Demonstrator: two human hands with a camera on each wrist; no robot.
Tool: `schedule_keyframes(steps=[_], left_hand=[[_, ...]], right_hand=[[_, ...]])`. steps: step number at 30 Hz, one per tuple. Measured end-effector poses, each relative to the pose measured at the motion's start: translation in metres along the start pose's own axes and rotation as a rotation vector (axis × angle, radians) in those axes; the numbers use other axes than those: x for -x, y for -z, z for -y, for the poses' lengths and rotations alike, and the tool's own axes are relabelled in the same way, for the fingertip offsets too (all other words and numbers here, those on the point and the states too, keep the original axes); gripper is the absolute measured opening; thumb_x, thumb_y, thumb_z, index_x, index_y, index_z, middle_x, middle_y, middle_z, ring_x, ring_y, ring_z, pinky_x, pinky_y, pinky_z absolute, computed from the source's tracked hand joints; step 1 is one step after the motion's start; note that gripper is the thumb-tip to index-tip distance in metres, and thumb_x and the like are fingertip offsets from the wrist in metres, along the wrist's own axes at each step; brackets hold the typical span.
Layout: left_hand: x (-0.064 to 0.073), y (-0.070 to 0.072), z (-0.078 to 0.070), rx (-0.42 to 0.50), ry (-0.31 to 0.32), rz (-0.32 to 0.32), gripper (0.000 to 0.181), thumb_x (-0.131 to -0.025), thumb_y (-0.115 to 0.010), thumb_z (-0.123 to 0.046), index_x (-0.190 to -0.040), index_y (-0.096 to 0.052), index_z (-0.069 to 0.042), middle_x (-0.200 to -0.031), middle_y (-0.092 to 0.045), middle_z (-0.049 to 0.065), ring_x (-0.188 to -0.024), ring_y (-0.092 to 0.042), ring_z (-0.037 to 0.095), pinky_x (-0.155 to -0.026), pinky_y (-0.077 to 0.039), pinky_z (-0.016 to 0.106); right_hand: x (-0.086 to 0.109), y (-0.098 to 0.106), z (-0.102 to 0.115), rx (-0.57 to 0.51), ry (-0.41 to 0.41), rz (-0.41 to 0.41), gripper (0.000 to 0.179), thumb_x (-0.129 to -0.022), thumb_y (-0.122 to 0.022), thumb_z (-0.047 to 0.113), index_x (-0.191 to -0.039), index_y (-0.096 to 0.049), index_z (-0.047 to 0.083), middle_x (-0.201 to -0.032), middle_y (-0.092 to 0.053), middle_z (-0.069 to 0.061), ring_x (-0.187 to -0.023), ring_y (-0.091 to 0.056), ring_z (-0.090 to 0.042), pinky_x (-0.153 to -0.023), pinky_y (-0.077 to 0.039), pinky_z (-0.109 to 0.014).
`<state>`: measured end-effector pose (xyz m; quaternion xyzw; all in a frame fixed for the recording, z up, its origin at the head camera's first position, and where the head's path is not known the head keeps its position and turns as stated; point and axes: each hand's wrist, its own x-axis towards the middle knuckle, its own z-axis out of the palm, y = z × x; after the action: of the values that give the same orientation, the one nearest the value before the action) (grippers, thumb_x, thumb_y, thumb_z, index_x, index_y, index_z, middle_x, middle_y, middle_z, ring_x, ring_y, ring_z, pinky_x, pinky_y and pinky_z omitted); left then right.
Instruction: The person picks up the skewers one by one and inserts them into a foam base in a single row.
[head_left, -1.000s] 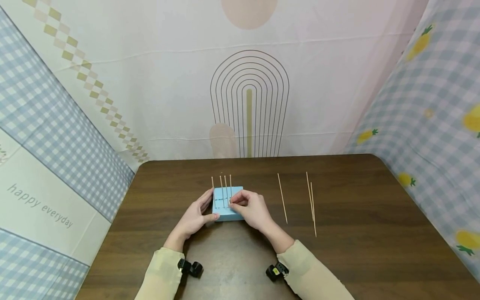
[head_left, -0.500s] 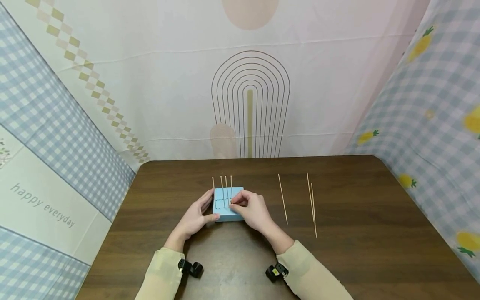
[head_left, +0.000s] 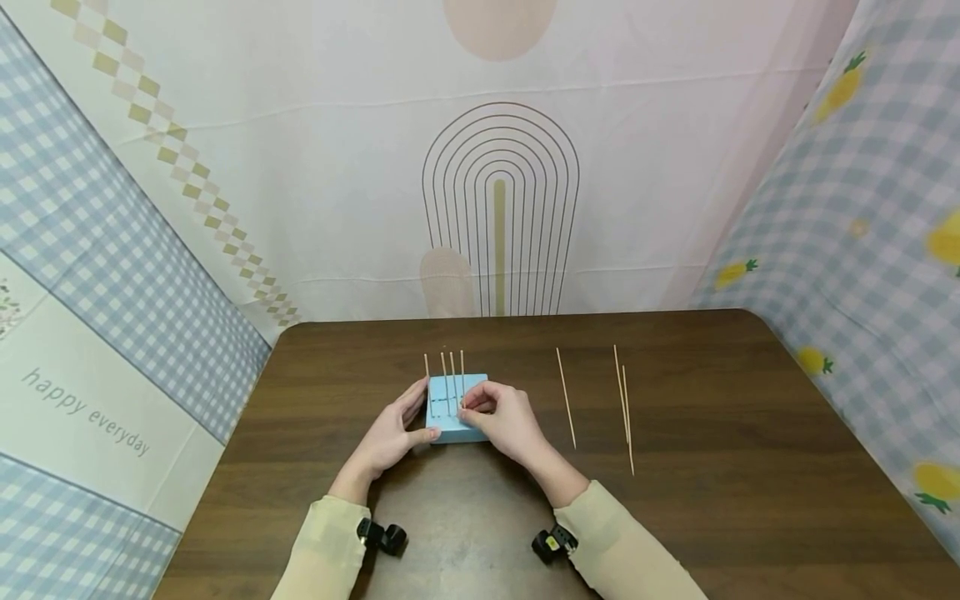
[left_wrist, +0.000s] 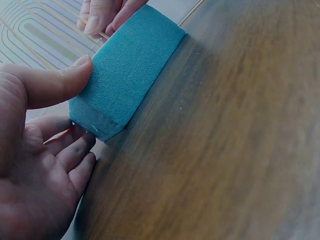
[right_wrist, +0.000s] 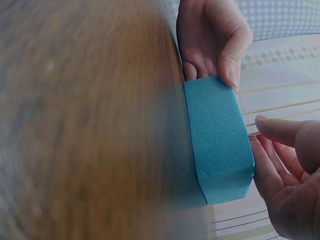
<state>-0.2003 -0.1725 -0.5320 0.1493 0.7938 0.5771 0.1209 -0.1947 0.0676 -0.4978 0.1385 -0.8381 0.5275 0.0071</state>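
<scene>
A light-blue foam block sits on the table with several thin wooden sticks standing in its top. My left hand grips the block's left end, thumb on the near corner and fingers along the side. At the block's right part, my right hand pinches the rightmost standing stick low down, close to the foam. The right wrist view shows this stick between thumb and fingers, right at the block's top face. From the left wrist, the block hides most of the right hand's fingers.
On the brown wooden table, one loose stick lies to the right of the right hand. Two more, a longer stick and a shorter stick, lie close together farther right. A patterned cloth hangs behind the table.
</scene>
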Motion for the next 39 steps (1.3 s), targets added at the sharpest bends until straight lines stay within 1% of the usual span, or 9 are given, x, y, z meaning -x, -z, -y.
schedule_keyframes(steps=[15,21,25,30,35,39], left_hand=[[0.0,0.001,0.001,0.001,0.003,0.004,0.092,-0.098,-0.079,-0.01,-0.17,-0.022,-0.003,-0.178,-0.011,0.019,-0.162,-0.018,0.036,-0.128,-0.02,0.054],[-0.001,0.0,-0.001,0.01,-0.002,0.001,0.092,-0.098,-0.079,-0.007,-0.17,-0.023,-0.001,-0.177,-0.011,0.02,-0.161,-0.019,0.036,-0.128,-0.02,0.054],[0.0,0.0,-0.001,0.011,0.001,0.003,0.092,-0.098,-0.079,-0.007,-0.17,-0.022,-0.001,-0.177,-0.011,0.02,-0.161,-0.019,0.036,-0.128,-0.02,0.053],[0.001,0.0,0.0,0.007,0.006,0.007,0.093,-0.098,-0.08,-0.009,-0.17,-0.023,-0.002,-0.177,-0.011,0.02,-0.161,-0.019,0.037,-0.128,-0.02,0.055],[0.0,0.001,0.002,0.001,0.003,-0.002,0.093,-0.097,-0.081,-0.011,-0.17,-0.024,-0.003,-0.177,-0.013,0.019,-0.161,-0.02,0.037,-0.128,-0.021,0.054],[0.0,0.0,0.002,0.003,0.003,-0.007,0.093,-0.097,-0.081,-0.009,-0.17,-0.025,-0.003,-0.177,-0.013,0.019,-0.161,-0.02,0.037,-0.128,-0.021,0.054]], right_hand=[[-0.001,0.0,-0.001,-0.025,-0.005,0.018,0.014,-0.091,-0.088,0.009,-0.098,-0.077,0.012,-0.091,-0.075,0.005,-0.084,-0.074,-0.009,-0.074,-0.061,-0.026],[0.0,0.001,0.002,-0.04,-0.025,0.034,0.018,-0.089,-0.086,0.002,-0.102,-0.076,0.01,-0.094,-0.075,0.002,-0.088,-0.074,-0.011,-0.079,-0.062,-0.027],[0.001,0.002,0.002,-0.056,-0.031,0.064,0.022,-0.088,-0.084,-0.003,-0.106,-0.076,0.008,-0.098,-0.075,0.0,-0.091,-0.073,-0.014,-0.082,-0.062,-0.03],[0.0,0.007,0.001,-0.088,-0.04,0.105,0.027,-0.089,-0.082,-0.005,-0.112,-0.076,0.006,-0.103,-0.075,-0.004,-0.096,-0.074,-0.019,-0.085,-0.062,-0.033],[-0.001,0.016,0.002,-0.14,-0.066,0.136,0.033,-0.088,-0.082,-0.006,-0.118,-0.075,0.005,-0.107,-0.076,-0.008,-0.102,-0.074,-0.024,-0.089,-0.062,-0.037],[-0.001,0.026,0.002,-0.145,-0.078,0.175,0.039,-0.088,-0.082,-0.006,-0.124,-0.074,0.005,-0.113,-0.075,-0.01,-0.108,-0.073,-0.026,-0.091,-0.061,-0.039]])
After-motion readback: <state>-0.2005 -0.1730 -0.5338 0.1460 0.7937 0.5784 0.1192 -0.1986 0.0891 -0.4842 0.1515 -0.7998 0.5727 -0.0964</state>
